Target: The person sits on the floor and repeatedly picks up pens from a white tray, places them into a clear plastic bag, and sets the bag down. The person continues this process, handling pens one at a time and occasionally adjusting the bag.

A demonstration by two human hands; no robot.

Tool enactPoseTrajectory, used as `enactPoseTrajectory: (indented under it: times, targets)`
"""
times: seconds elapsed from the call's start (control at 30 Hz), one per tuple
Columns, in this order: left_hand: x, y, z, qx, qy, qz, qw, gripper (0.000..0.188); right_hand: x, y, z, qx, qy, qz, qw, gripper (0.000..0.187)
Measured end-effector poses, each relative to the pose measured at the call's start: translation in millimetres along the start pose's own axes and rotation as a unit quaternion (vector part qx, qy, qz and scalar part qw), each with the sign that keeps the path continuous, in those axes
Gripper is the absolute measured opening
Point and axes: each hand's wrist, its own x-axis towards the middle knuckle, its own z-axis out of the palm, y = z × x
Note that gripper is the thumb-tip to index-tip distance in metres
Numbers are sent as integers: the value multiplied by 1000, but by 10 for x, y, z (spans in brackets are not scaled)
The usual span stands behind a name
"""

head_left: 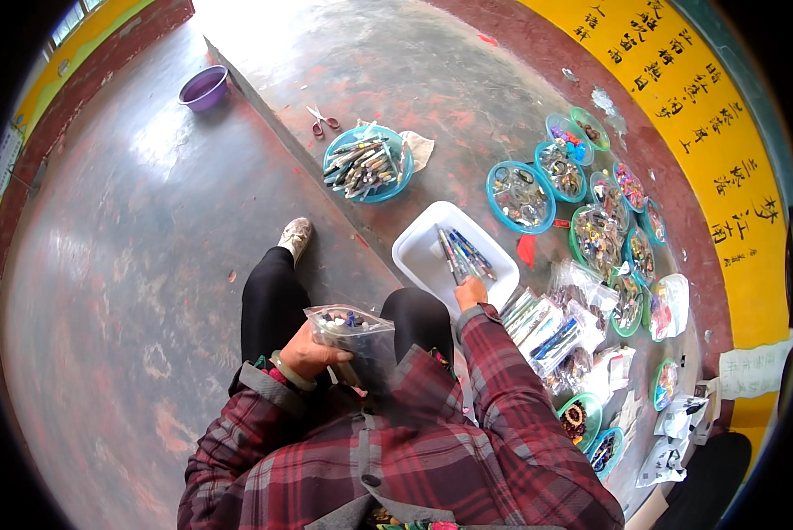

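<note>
Right hand (470, 292) was at the near rim of the white rectangular plastic tray (414, 252), fingers pinching a pen (449, 258); pens' long axes ran away from it. Left hand (312, 355) clenched a clear plastic bag (352, 331) over the lap.

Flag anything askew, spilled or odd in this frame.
Little stands out. A pair of scissors lies loose on the raised ledge beside the blue bowl of pens, and a crumpled cloth sticks out from under that bowl. The left hand holds a clear bag; the right hand reaches into the white tray.
</note>
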Motion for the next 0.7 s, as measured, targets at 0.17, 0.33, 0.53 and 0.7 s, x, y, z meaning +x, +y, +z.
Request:
enactPoseTrajectory:
  times: [0.17,0.33,0.53,0.7]
  targets:
    - [-14,21,41,-4,-3,9,1000,58,-250,-149,-378,371,-41,124,920,13]
    - [-21,8,54,-30,-24,12,999,57,-649,-210,-958,649,-36,155,744,14]
    - [-3,-6,77,-40,-52,14,998,60,-991,-140,-1447,761,43,82,642,13]
    - [-7,7,128,-33,-56,9,998,61,-1268,-508,-2251,810,57,33,583,12]
